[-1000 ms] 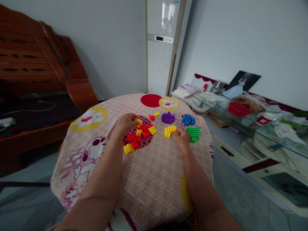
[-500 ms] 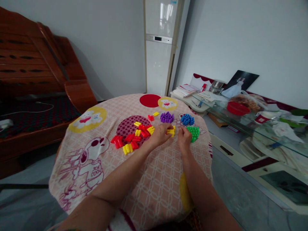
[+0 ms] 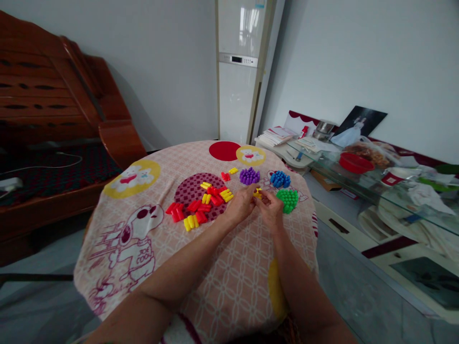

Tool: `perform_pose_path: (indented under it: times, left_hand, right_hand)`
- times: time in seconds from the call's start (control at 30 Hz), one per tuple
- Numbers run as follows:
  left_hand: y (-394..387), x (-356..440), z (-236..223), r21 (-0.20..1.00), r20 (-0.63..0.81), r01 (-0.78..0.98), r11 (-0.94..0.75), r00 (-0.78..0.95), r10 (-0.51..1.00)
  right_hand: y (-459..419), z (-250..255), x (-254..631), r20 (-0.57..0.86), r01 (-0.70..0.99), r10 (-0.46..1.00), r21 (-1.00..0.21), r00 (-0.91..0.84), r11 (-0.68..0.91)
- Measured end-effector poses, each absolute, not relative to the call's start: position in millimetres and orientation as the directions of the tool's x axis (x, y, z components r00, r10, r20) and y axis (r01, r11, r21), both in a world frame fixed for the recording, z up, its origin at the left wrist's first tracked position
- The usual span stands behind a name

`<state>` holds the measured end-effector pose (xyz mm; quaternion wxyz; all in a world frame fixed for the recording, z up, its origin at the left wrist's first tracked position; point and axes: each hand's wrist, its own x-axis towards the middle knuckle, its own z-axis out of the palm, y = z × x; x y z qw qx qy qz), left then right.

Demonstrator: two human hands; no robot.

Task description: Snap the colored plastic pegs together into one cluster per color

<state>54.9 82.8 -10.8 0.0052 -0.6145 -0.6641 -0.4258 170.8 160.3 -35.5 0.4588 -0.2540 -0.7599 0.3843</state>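
Note:
Over the round table, my left hand (image 3: 243, 205) and my right hand (image 3: 271, 208) meet fingertip to fingertip. Both are closed at a small cluster of yellow plastic pieces (image 3: 257, 193), which my fingers partly cover. Just beyond the fingers stands a bunch of upright purple pieces (image 3: 249, 176). Blue pieces (image 3: 280, 179) and green pieces (image 3: 288, 200) form two similar bunches close to my right hand. Left of my left hand lie loose red pieces (image 3: 194, 205) and small groups of yellow pieces (image 3: 191, 222), scattered on their sides.
A patterned cloth (image 3: 222, 267) covers the table. To the right, a glass-topped cabinet (image 3: 380, 191) holds papers, a red bowl (image 3: 356, 163) and a paper cup. A wooden bench (image 3: 53, 110) stands at left. Behind the table is a tall white appliance (image 3: 236, 95).
My right hand has moved left to the yellow pieces and now touches my left hand. The yellow cluster is more covered by fingers. The coloured bunches and scattered pieces stay put.

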Motion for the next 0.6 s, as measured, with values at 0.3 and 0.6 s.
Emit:
perform_pose_path:
  times: [0.3, 0.6]
  left_hand:
    - [84.2, 55.8, -10.5, 0.631, 0.529, 0.745, -0.217, -0.208, 0.823]
    - [81.2, 19.1, -6.2, 0.732, 0.5, 0.677, -0.077, -0.456, 0.736]
  right_hand:
    - [168.9, -38.1, 170.1, 0.354, -0.001, 0.807, -0.916, -0.472, 0.401]
    - [182.3, -46.5, 173.9, 0.411, 0.472, 0.802, -0.655, -0.434, 0.591]
